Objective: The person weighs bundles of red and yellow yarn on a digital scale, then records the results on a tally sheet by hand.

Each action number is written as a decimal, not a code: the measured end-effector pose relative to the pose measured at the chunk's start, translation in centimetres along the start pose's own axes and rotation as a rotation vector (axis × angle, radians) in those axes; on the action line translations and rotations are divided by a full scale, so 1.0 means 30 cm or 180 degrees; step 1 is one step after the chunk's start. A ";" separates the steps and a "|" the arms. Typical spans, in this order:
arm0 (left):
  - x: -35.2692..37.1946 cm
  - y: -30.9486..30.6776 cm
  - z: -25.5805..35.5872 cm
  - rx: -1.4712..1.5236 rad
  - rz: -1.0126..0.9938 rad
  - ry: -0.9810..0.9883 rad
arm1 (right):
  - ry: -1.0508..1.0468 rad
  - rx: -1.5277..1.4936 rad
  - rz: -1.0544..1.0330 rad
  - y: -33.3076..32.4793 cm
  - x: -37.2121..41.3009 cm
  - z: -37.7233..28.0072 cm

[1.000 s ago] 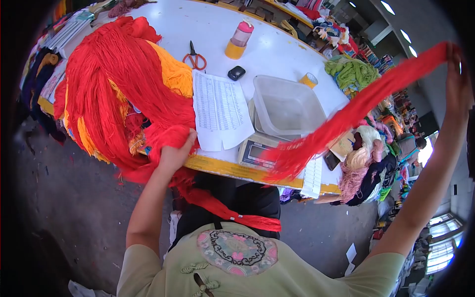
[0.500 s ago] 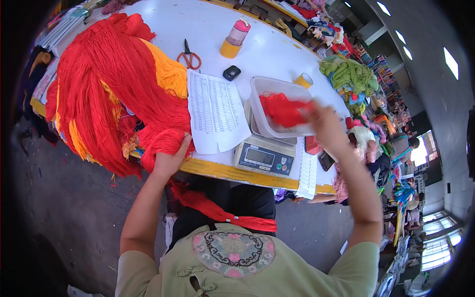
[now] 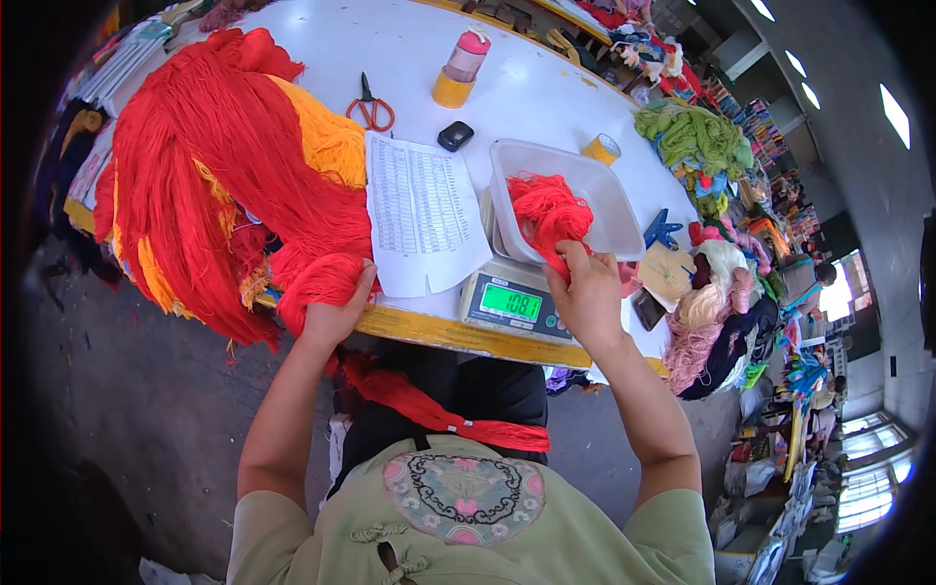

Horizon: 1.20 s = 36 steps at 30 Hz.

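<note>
My left hand [image 3: 336, 314] is closed around the looped end of a red yarn hank [image 3: 317, 277] at the table's front edge. That loop hangs out of a large heap of red yarn [image 3: 219, 127] with orange yarn [image 3: 327, 135] among it. My right hand [image 3: 591, 297] pinches the near end of a smaller red yarn bundle [image 3: 546, 205], most of which lies in a white plastic tub [image 3: 616, 216]. The tub sits on a digital scale [image 3: 476, 308] with a lit green display [image 3: 510, 302]. Another red hank [image 3: 419, 405] lies across my lap.
A printed sheet [image 3: 424, 219] lies left of the scale. Behind it are scissors [image 3: 370, 105], a black device [image 3: 455, 136], a pink-capped bottle [image 3: 466, 63] and a tape roll [image 3: 603, 149]. A blue clip [image 3: 663, 228], phone [image 3: 648, 310] and mixed yarns [image 3: 707, 312] are at right.
My right hand has come down and left, to the tub's near rim. The red bundle has shifted left inside the tub, and the scale display has lit up. My left hand stays put.
</note>
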<state>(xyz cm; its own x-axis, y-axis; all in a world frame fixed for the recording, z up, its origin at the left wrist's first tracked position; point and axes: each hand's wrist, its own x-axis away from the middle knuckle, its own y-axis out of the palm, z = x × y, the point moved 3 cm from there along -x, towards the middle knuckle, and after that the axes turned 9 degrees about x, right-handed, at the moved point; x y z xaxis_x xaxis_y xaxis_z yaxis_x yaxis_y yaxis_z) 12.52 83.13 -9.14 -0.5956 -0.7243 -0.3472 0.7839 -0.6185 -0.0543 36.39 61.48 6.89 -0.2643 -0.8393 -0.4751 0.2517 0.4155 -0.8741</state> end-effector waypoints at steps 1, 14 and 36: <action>0.000 0.001 -0.006 -0.0078 -0.0083 -0.0025 | 0.0009 -0.0006 0.0045 0.003 -0.001 -0.015; -0.025 0.017 -0.054 0.0174 -0.0532 0.0341 | 0.0324 -0.0138 0.0237 -0.063 -0.009 -0.060; 0.111 -0.110 0.295 -0.0309 -0.0331 0.0350 | 0.0380 0.0127 -0.0473 -0.103 0.074 -0.071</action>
<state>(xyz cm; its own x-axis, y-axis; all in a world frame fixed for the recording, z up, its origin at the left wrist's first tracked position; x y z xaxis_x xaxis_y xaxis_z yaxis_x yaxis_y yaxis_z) 6.38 80.05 -1.83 -0.6558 -0.6169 -0.4351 0.7355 -0.6522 -0.1837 33.03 59.06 8.33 -0.4092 -0.8420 -0.3517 0.2376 0.2738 -0.9320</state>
